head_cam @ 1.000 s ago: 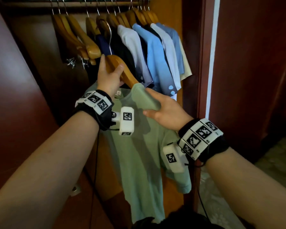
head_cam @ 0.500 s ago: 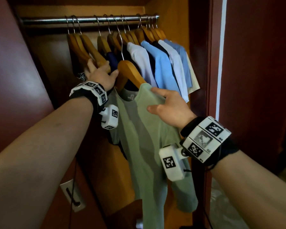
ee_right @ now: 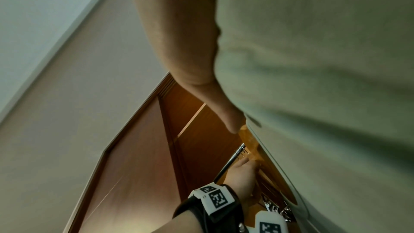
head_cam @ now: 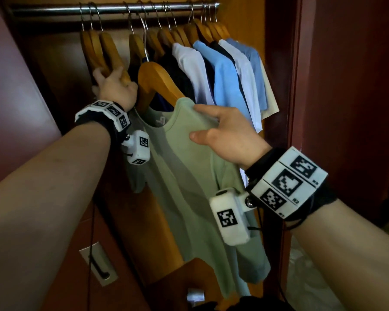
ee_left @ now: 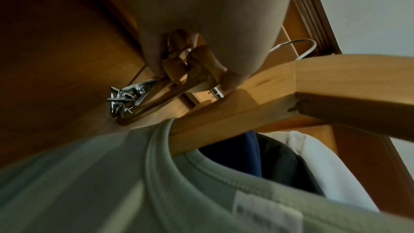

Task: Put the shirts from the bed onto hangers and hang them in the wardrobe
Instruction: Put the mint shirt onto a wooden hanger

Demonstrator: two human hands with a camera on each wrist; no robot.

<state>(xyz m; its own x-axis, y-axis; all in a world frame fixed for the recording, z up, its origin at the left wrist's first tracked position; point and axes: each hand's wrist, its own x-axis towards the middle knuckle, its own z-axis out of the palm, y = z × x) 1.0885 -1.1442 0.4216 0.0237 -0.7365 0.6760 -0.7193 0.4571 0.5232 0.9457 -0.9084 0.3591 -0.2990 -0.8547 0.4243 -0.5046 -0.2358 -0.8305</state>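
Observation:
A pale green T-shirt (head_cam: 189, 187) hangs on a wooden hanger (head_cam: 157, 79) whose wire hook reaches up to the steel rail (head_cam: 54, 10) of the wardrobe. My right hand (head_cam: 195, 122) pinches the shirt's right shoulder, thumb in front and fingers over the top. My left hand (head_cam: 108, 79) grips the lower ends of the empty wooden hangers (head_cam: 103, 50) just left of the shirt's hanger. In the left wrist view these empty hangers (ee_left: 179, 70) sit between my fingers, above the green collar (ee_left: 170, 148). The right wrist view is filled by the green shirt (ee_right: 313, 77).
Several shirts (head_cam: 222, 75), white, blue, dark and cream, hang packed on the rail's right half. Metal clips (ee_left: 125, 95) dangle from the empty hangers. A dark red door (head_cam: 20, 108) stands close on the left, another panel (head_cam: 346, 86) on the right. A drawer handle (head_cam: 99, 265) lies below.
The hanger with the green shirt rose to the rail. My left hand let go of that hanger and moved left onto the empty hangers. My right hand stayed on the shirt's shoulder.

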